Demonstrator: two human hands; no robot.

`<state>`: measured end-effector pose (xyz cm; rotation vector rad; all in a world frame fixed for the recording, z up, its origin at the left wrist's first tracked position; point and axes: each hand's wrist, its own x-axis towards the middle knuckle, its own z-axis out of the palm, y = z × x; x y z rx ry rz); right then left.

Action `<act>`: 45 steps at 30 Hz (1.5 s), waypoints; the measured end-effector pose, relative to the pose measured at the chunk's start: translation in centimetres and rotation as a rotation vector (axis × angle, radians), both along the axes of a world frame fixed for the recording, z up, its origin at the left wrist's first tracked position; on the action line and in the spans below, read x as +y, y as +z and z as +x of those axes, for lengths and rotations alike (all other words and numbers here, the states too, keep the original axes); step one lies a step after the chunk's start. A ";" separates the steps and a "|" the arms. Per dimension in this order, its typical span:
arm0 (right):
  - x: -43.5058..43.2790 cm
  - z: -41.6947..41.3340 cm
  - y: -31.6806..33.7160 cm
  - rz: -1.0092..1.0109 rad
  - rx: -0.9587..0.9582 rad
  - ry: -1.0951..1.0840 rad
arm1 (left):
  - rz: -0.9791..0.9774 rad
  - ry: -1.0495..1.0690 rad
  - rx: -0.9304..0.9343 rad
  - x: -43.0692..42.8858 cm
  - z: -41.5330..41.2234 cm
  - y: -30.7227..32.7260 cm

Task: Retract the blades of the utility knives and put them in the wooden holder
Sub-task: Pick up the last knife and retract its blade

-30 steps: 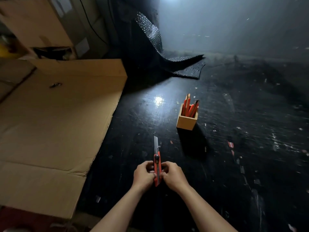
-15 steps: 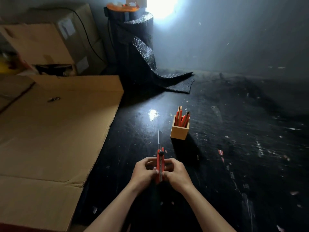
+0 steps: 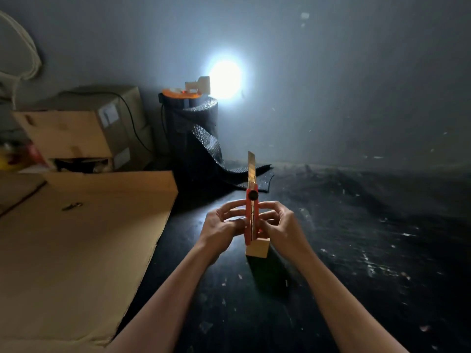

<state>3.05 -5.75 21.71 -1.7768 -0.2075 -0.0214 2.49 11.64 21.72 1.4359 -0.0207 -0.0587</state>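
Head view: two bare forearms reach forward from the lower edge and meet at centre. Left hand (image 3: 222,225) and right hand (image 3: 279,224) both grip one orange plastic utility knife (image 3: 251,216), pinching its handle from opposite sides with the fingers partly curled. The knife stands upright, raised above the dark scuffed work surface (image 3: 369,263). One black slider knob (image 3: 252,195) sits near the top of the handle. One segmented metal blade (image 3: 251,169) projects upward from the handle, fully extended, not retracted. Directly behind the knife's lower end stands one small square wooden holder (image 3: 258,248) on the surface; its contents are hidden by the hands. Left of the forearms lies one large flattened cardboard sheet (image 3: 76,238). Further back, two stacked cardboard boxes (image 3: 84,128) stand at left. One roll of black bubble wrap (image 3: 193,138) stands against the grey wall, with one bright lamp (image 3: 225,79) above it.
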 end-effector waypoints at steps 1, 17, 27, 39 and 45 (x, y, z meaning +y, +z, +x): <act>0.0 0.1 0.9 -0.004 -0.020 -0.013 | 0.005 0.000 -0.028 -0.1 0.1 1.0; -1.1 1.3 11.1 -0.229 -0.429 -0.122 | 0.095 0.017 -0.266 -1.5 -1.0 8.8; -2.5 0.2 12.3 -0.207 -0.460 -0.086 | 0.067 -0.017 -0.233 -2.4 -1.6 10.7; -3.2 -0.9 10.8 -0.233 -0.400 -0.028 | -0.006 -0.027 -0.148 -2.1 -0.8 11.5; -3.3 -0.9 9.8 -0.178 -0.348 -0.001 | 0.003 -0.009 -0.129 -2.1 -0.3 11.8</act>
